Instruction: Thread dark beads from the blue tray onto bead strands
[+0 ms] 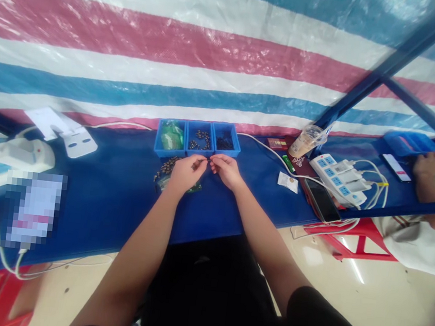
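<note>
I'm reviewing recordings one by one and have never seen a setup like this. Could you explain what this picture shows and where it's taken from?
There is no machine here: a person works with two bare hands, seen from a head-worn camera looking forward and down. The left hand and right hand come together over a blue table. Anything between the fingertips is too small to make out. Just beyond are three blue bins, holding green material, small brownish pieces and dark pieces. Loose pieces lie beside the left hand. Further right are a plastic cup, a power strip and a dark phone; another person's hands show near the right edge.
</note>
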Tool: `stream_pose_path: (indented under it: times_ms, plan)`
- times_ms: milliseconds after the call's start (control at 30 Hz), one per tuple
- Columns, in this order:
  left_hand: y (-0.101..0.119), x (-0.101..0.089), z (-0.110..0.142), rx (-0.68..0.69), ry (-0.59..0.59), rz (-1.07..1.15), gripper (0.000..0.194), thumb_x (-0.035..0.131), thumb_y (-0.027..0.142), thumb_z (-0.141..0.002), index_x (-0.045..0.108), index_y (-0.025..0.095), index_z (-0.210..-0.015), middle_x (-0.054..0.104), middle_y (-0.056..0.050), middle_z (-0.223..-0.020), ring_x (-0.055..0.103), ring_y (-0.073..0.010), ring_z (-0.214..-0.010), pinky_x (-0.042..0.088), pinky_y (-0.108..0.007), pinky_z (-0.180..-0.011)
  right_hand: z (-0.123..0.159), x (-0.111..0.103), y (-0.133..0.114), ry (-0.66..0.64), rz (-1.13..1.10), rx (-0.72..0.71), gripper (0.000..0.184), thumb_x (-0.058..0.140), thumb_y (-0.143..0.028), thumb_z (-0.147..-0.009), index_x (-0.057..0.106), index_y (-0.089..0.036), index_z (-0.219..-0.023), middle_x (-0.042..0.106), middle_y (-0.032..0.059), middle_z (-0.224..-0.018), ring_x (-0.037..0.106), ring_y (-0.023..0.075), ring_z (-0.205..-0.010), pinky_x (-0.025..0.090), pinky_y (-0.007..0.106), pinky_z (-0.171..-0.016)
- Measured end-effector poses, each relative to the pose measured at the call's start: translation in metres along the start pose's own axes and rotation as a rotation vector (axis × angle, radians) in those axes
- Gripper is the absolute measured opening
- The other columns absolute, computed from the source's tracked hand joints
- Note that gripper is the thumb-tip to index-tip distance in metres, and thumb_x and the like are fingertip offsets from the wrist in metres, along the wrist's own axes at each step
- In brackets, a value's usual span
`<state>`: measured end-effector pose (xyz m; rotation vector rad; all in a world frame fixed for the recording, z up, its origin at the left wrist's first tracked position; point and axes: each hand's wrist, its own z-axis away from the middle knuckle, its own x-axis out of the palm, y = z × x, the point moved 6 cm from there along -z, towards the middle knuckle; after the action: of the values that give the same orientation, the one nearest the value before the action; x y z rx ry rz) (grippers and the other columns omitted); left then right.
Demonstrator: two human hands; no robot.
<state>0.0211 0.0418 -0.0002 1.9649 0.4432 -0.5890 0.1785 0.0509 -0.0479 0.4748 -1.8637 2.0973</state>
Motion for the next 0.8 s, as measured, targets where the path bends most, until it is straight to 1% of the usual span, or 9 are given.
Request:
stream_pose_path:
  times_ms: [133, 300, 567, 700, 800]
  plan:
    - [0.0022, -0.0012, 0.0002, 0.024, 0.014, -0.004, 0.018, 0.062, 0.031, -0.092, 0.076, 0.02, -0.093, 0.072, 0.0, -0.075, 0.064, -0.0126, -0.064, 0.05, -0.025, -0.071, 0.0017, 0.0016, -0.0017, -0.014, 0.008, 0.008, 0.026, 0.084, -0.035, -0.066, 0.075, -0.018, -0.083, 0.069, -0.0006, -0.07, 0.059, 0.0101, -0.06, 0.043, 0.024, -0.054]
    - [-0.0007, -0.0006, -0.0005, 0.02, 0.034, -0.002, 0.016, 0.065, 0.029, -0.089, 0.075, 0.021, -0.097, 0.071, 0.001, -0.073, 0.062, -0.0123, -0.062, 0.05, -0.025, -0.071, 0.0017, 0.0025, -0.0011, -0.028, 0.016, 0.01, 0.028, 0.084, -0.037, -0.066, 0.075, -0.018, -0.085, 0.069, -0.0006, -0.071, 0.058, 0.0104, -0.06, 0.043, 0.024, -0.053]
    - [-0.0031, 0.0015, 0.0, -0.02, 0.003, 0.021, 0.018, 0.065, 0.031, -0.089, 0.075, 0.021, -0.1, 0.073, 0.0, -0.076, 0.063, -0.0126, -0.063, 0.051, -0.026, -0.071, 0.0012, 0.0017, 0.0002, -0.041, 0.028, -0.002, 0.026, 0.083, -0.036, -0.067, 0.074, -0.019, -0.085, 0.068, -0.0002, -0.071, 0.058, 0.0109, -0.062, 0.043, 0.025, -0.055]
    - [-0.0021, 0.0012, -0.0002, -0.005, 0.002, 0.022, 0.017, 0.064, 0.031, -0.09, 0.076, 0.021, -0.098, 0.072, 0.0, -0.074, 0.063, -0.0125, -0.063, 0.051, -0.026, -0.071, 0.0025, 0.0039, -0.0024, -0.055, 0.024, -0.006, 0.025, 0.084, -0.034, -0.067, 0.076, -0.019, -0.086, 0.07, 0.0003, -0.073, 0.059, 0.0113, -0.064, 0.044, 0.025, -0.056]
    - [-0.0023, 0.002, -0.0004, 0.013, -0.01, 0.026, 0.018, 0.063, 0.031, -0.091, 0.075, 0.021, -0.1, 0.072, 0.0, -0.075, 0.063, -0.0126, -0.064, 0.051, -0.025, -0.072, 0.0045, 0.0074, -0.0038, -0.095, 0.002, -0.003, 0.028, 0.085, -0.033, -0.067, 0.078, -0.02, -0.09, 0.072, 0.0011, -0.077, 0.061, 0.0119, -0.068, 0.045, 0.025, -0.059]
